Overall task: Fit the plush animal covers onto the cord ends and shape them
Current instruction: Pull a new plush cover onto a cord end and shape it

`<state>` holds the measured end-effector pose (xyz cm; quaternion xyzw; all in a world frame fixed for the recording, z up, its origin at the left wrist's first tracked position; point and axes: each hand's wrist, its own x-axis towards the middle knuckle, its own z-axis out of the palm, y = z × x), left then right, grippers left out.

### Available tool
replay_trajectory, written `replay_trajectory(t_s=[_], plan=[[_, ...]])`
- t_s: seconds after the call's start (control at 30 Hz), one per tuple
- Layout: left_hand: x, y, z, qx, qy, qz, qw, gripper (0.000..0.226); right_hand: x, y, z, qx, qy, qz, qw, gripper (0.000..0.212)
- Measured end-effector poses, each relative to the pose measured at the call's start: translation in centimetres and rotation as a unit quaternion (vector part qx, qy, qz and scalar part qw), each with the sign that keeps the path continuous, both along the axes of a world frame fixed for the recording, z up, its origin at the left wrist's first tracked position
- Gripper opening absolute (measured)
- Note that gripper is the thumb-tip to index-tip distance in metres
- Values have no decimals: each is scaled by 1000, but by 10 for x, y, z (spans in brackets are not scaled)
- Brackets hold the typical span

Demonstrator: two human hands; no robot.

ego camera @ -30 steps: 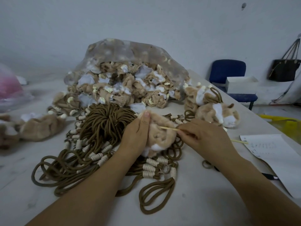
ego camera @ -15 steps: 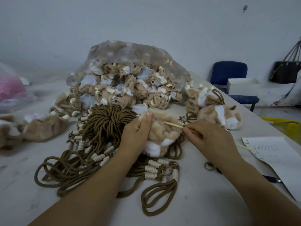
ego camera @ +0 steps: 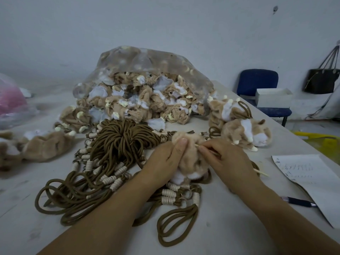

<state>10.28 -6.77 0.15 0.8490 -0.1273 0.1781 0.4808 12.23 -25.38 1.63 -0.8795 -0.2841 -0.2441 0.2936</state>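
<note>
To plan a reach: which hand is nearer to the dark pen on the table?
Right. The right hand lies beyond and left of the pen; the left hand, holding the plush cover, is farther left.

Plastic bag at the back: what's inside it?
The plastic bag holds crumpled tan-and-white plush covers, spilling from its open front. Deeper contents are hidden behind the cloudy plastic.

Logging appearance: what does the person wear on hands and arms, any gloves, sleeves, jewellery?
Nothing shows. The left hand and right hand are ungloved, no rings visible. Both forearms are bare to the frame edge: no sleeve, watch or bracelet. The one nail in view looks short and unpainted.
</note>
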Motion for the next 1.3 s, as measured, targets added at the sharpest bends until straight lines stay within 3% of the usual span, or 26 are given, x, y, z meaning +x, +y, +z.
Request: replay_trajectory(t_s=[0.13,0.23,0.37,0.57,0.63,0.77,0.97,1.07,1.17,1.3], plan=[[2,3,1,-10,-25,-16,1000,33,1,2,-2,90,54,19,994,28],[2,4,4,-54,-50,-19,997,39,-1,4,-1,81,69,41,993,24],[-3,0,3,-90,4,-41,995,19,-1,2,-3,61,72,51,994,18],[-3,-2,7,-68,-48,-6,997,40,3,5,-4,34,61,71,995,4],[-4,-2,8,-65,-56,6,996,41,4,4,-5,29,65,69,995,12],[-5,-3,10,-73,-81,34,993,43,4,1,-3,13,108,1,994,52],[-5,-5,12,-96,-56,47,993,43,-3,11,-8,35,81,4,996,49],[-6,-9,17,-50,-5,-3,999,28,-6,14,-7,50,86,15,995,50],[-5,-10,16,-11,-11,-12,1000,32,-6,13,-7,58,91,24,994,42],[-6,-9,11,-70,-38,17,997,30,-1,12,-8,15,72,7,997,58]])
